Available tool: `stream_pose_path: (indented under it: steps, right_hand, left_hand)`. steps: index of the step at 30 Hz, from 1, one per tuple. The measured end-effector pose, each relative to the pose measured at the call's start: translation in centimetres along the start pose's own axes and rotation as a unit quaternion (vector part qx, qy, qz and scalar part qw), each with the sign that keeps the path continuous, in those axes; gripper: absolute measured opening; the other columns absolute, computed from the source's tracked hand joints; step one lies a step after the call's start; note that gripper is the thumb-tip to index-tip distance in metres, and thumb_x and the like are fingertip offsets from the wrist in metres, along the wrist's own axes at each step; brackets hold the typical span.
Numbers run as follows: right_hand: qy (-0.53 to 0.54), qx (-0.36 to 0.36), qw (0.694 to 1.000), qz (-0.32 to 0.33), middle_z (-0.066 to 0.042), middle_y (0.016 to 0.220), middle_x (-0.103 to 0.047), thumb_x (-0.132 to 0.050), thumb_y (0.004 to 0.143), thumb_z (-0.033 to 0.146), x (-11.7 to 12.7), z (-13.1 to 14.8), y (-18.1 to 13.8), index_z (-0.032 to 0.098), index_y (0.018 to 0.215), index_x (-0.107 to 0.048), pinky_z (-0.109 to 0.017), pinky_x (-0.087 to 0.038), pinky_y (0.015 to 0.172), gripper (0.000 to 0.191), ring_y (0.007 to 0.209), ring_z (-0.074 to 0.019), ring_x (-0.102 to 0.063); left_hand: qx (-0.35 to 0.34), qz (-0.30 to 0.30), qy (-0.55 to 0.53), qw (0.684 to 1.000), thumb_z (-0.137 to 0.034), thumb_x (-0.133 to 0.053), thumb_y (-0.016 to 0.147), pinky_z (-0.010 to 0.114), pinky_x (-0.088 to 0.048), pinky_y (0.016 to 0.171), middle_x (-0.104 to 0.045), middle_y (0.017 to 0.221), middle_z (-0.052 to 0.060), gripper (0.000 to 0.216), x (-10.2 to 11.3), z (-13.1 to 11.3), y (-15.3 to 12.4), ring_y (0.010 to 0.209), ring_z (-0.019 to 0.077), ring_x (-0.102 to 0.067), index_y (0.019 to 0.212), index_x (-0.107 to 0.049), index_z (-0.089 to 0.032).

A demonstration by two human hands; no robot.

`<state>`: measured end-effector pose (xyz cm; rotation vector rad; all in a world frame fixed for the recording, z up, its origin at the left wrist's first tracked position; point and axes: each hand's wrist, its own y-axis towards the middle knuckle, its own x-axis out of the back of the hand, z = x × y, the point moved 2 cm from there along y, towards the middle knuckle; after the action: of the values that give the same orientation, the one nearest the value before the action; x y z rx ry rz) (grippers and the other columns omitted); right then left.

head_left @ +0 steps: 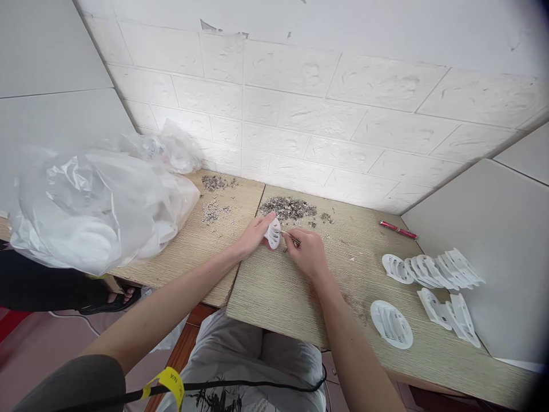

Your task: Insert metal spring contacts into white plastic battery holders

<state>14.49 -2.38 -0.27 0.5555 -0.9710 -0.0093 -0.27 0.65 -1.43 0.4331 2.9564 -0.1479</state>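
My left hand (256,233) grips a white oval plastic part (273,234) with slots, held tilted up just above the table. Closed round thin metal tweezers (291,237), my right hand (307,252) brings their tip to the slotted face of that part. Whether the tip carries a small piece is too small to tell. Right behind the hands lies a heap of small dark metal pieces (288,208). Smaller heaps of silvery bits (212,212) and greyish bits (215,183) lie to the left.
A big clear plastic bag (103,212) of white parts fills the left side. On the right stand leaning white parts (429,271), with one lying flat (391,324). A red stick-like item (398,229) is near the right panel. Another person's sandalled foot (126,296) shows below.
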Motion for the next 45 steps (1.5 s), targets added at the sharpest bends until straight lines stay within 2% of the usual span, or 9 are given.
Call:
stream_pose_path:
  steps: [21, 28, 45]
  right_hand:
    - [-0.014, -0.002, 1.0, 0.011, -0.003, 0.06, -0.06, -0.049, 0.087, 0.023, -0.25, -0.04, 0.01, 0.018, 0.061, -0.06, -0.026, -0.028, 0.056, 0.028, 0.055, -0.0137, -0.045]
    - [0.017, -0.012, 1.0, -0.01, -0.003, 0.064, -0.064, -0.05, 0.087, 0.023, 0.21, -0.19, 0.04, 0.018, 0.066, -0.064, -0.026, -0.03, 0.057, 0.026, 0.059, -0.0147, -0.05]
    - [0.015, -0.018, 1.0, 0.009, -0.003, 0.063, -0.062, -0.049, 0.087, 0.023, 0.04, -0.11, 0.13, 0.018, 0.065, -0.062, -0.026, -0.028, 0.057, 0.026, 0.057, -0.0145, -0.049]
  left_hand:
    - [-0.002, -0.013, 0.022, 1.0, -0.062, -0.051, 0.081, 0.024, -0.048, 0.05, -0.059, 0.055, 0.002, 0.05, 0.02, 0.22, 0.1, 0.05, 0.0123, -0.056, 0.064, -0.057, -0.015]
    - [0.015, -0.013, -0.014, 1.0, -0.064, -0.05, 0.08, 0.027, -0.051, 0.052, -0.064, 0.065, 0.005, 0.05, 0.0, -0.13, 0.01, 0.056, 0.015, -0.06, 0.071, -0.058, -0.015]
    - [0.005, -0.024, 0.008, 1.0, -0.061, -0.05, 0.08, 0.024, -0.048, 0.052, -0.059, 0.058, 0.002, 0.049, -0.2, -0.4, -0.13, 0.052, 0.0124, -0.056, 0.067, -0.057, -0.015]
